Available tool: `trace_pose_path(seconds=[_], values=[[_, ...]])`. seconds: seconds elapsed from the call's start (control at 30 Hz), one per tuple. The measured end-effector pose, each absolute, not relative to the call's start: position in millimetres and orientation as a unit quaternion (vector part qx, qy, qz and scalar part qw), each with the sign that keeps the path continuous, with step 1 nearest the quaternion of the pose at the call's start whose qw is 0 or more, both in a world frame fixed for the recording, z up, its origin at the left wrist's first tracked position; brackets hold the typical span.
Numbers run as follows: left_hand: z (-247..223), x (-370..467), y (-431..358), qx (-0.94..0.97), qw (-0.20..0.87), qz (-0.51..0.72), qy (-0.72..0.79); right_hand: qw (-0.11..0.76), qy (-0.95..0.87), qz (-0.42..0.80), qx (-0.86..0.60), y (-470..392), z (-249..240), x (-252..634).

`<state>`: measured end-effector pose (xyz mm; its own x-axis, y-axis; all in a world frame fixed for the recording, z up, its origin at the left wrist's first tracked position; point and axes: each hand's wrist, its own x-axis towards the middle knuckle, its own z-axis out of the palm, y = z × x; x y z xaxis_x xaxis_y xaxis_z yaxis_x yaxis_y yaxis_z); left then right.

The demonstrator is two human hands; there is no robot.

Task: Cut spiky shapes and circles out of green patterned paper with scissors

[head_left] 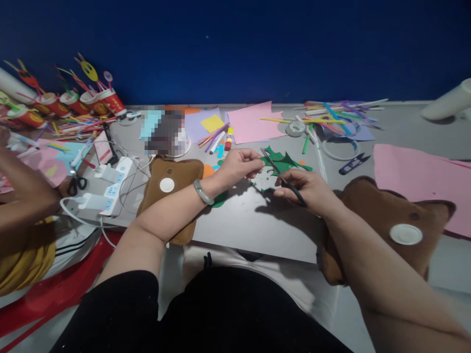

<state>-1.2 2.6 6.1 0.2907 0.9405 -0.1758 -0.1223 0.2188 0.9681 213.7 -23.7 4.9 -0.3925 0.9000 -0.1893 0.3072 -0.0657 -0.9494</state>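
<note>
My right hand [303, 189] grips a pair of scissors [283, 180] with black handles, the blades pointing up and left. Close to the blade tips, my left hand [241, 166] is closed in a pinch, and a small bit of green paper [263, 160] shows at its fingertips. Most of what the pinch holds is hidden. Just beyond the scissors lie jagged green paper scraps [285, 162], with pale paper pieces [262, 180] below them. Under my left forearm is a brown cushion-like pad [174, 174] with a white disc, and an orange piece [208, 170] beside it.
A similar brown pad [379, 211] lies under my right forearm. Behind are a glue stick [228, 138], pink paper [253, 122], a tape roll [295, 128] and a purple cutter [353, 163]. A power strip [119, 184] with cables and another person's arm [25, 191] are at left.
</note>
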Motion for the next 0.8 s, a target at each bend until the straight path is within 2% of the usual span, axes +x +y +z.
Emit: trace_pose_path(seconds=[0.4, 0.8], values=[[-3, -4, 7, 0.442, 0.671, 0.416, 0.426, 0.272, -0.626, 0.550, -0.482, -22, -1, 214], [11, 2, 10, 0.340, 0.696, 0.390, 0.497, 0.278, -0.631, 0.548, -0.473, -20, -2, 213]])
